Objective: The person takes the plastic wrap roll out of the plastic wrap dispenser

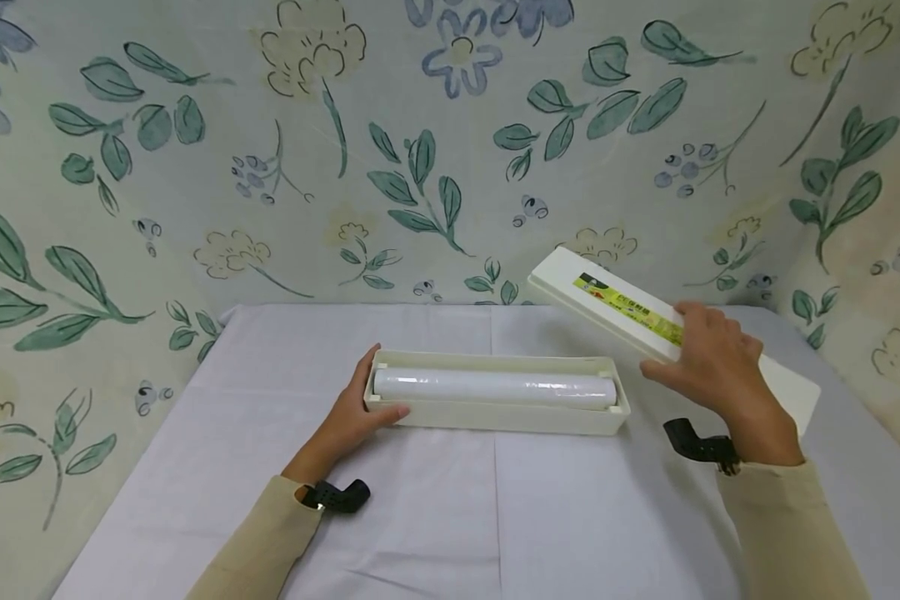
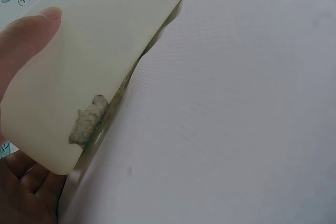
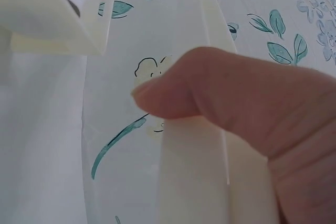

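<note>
A long cream box (image 1: 510, 419) sits on the white cloth with its top off, and a roll of cling film (image 1: 487, 387) lies inside along its length. My left hand (image 1: 352, 417) grips the box's left end, thumb on the front wall and fingers round the back. In the left wrist view the box's outer wall (image 2: 94, 40) shows a torn grey patch (image 2: 88, 121) near its lower edge. My right hand (image 1: 720, 358) holds the box's white lid (image 1: 607, 304), tilted with its left end raised. A green-yellow label (image 1: 630, 308) runs along the lid's top.
White cloth (image 1: 420, 517) covers the table, with a crease (image 1: 497, 500) running front to back. Behind it hangs a floral curtain (image 1: 450, 192) that also comes round both sides. Each wrist wears a black camera mount (image 1: 337, 497).
</note>
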`<state>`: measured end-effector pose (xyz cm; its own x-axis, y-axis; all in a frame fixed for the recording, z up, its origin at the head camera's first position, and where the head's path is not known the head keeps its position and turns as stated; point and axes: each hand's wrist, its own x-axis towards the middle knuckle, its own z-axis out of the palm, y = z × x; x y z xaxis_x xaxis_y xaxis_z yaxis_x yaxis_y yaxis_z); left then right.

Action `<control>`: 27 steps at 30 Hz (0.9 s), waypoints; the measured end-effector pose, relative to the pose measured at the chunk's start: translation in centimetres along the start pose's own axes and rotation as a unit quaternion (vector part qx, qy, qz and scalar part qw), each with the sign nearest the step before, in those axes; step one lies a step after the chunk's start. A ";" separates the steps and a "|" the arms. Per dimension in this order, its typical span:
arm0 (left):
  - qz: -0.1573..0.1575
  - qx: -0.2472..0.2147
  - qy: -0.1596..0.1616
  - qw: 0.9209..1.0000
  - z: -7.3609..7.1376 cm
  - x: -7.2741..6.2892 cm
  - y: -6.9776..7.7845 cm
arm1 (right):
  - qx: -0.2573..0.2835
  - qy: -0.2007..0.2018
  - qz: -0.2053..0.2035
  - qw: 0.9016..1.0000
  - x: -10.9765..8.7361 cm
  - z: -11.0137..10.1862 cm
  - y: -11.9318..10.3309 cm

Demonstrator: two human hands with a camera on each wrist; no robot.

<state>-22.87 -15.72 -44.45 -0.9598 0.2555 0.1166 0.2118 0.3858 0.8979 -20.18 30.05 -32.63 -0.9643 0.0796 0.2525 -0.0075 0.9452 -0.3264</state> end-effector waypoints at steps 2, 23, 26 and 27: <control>-0.001 0.003 -0.001 1.000 0.0 0.0 -0.1 | 0.000 -0.006 0.004 1.000 0.0 0.1 0.2; -0.002 -0.002 -0.002 1.000 -0.3 0.3 0.1 | -0.016 -0.029 0.006 0.999 0.4 0.1 1.3; -0.006 -0.001 -0.005 1.000 -0.2 0.2 0.0 | -0.015 -0.037 0.013 0.999 0.2 0.1 1.5; -0.008 -0.002 -0.006 1.000 -0.2 0.2 0.0 | -0.016 -0.040 0.015 0.999 0.2 0.1 1.6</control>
<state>-23.07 -15.81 -44.34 -0.9607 0.2599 0.0978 0.1965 0.3870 0.9009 -20.41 31.56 -33.22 -0.9819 0.0834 0.1699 0.0287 0.9528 -0.3022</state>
